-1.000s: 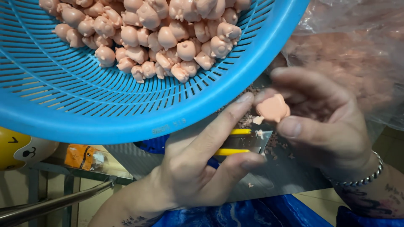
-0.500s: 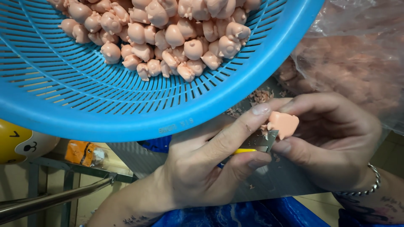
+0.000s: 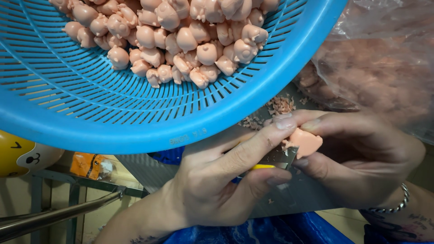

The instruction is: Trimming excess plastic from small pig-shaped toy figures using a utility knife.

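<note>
Blue basket [image 3: 113, 122] overhead | clear bag [image 3: 384, 58] right | left hand [image 3: 212, 190] grips blade [image 3: 278, 158] | right hand [image 3: 361, 158] pinches pink figure [image 3: 307, 142]

blue basket [image 3: 135, 131] crowds above; bag [image 3: 379, 68] blocks right

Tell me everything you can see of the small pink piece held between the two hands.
The pink piece is a small, rounded, smooth moulded figure, rubbery or plastic by its look, like those heaped in the blue basket above. The right hand pinches it between thumb and fingers. The left hand presses a small blade with a yellow handle against its left edge, the forefinger lying over it. Pinkish shavings lie just above. Its underside is hidden.
</note>
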